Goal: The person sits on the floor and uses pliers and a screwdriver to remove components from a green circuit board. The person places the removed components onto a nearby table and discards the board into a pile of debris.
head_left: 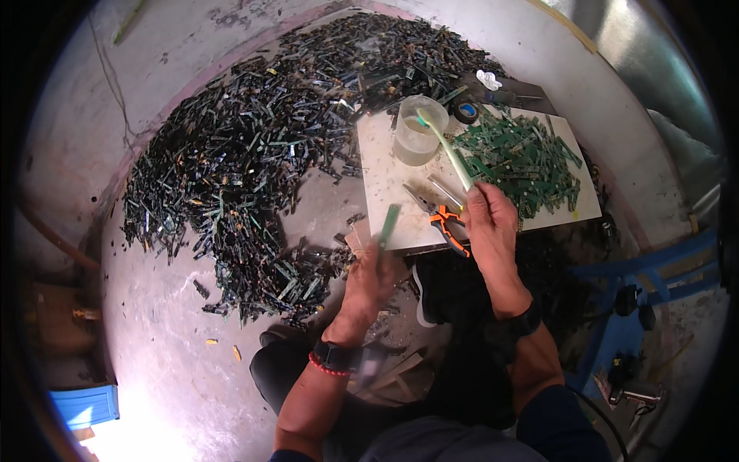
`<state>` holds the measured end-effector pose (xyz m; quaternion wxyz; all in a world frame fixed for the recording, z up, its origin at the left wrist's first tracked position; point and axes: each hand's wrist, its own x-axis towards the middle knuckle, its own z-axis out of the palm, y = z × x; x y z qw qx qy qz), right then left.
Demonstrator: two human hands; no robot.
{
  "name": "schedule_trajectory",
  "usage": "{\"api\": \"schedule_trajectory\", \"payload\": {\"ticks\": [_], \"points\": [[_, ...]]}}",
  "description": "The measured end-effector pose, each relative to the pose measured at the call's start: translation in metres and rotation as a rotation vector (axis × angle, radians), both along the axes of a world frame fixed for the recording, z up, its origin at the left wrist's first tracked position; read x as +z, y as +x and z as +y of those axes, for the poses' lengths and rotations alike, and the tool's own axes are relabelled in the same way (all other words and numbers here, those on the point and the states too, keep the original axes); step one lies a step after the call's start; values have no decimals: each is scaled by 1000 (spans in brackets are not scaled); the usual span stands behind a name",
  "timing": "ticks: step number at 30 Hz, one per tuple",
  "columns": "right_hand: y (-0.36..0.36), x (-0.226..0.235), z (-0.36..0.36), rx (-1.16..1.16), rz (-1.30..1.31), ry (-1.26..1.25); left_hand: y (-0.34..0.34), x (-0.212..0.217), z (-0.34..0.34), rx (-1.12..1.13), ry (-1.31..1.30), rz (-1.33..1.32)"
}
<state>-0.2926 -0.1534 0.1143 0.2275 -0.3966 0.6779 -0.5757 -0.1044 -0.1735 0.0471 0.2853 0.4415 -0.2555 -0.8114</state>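
Observation:
My left hand (366, 283), a little blurred, is closed on a narrow green circuit board strip (389, 223) that points up by the near left corner of the white board (379, 185). My right hand (493, 219) grips a toothbrush (450, 148) by the end of its pale handle. The brush head is at the mouth of a clear plastic cup (414, 146) with some liquid in it; whether it touches the liquid I cannot tell. Pliers (449, 229) with black and orange handles lie beside my right hand, next to a thin metal tool (444, 189).
Many green circuit board strips (531, 165) are heaped on the white board's right side, near a roll of tape (466, 112). A large mound of dark strips (246, 169) covers the floor ahead and left. A blue stool frame (616, 316) stands at the right.

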Motion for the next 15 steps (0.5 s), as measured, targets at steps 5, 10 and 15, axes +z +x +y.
{"api": "schedule_trajectory", "payload": {"ticks": [5,10,15], "points": [[-1,-2,1,-3,18,-44,-1,3,0,22,50,43],[-5,3,-1,84,-169,103,0,1,1,16,68,49],[-6,23,9,85,-417,-9,0,2,-1,22,104,42]]}}
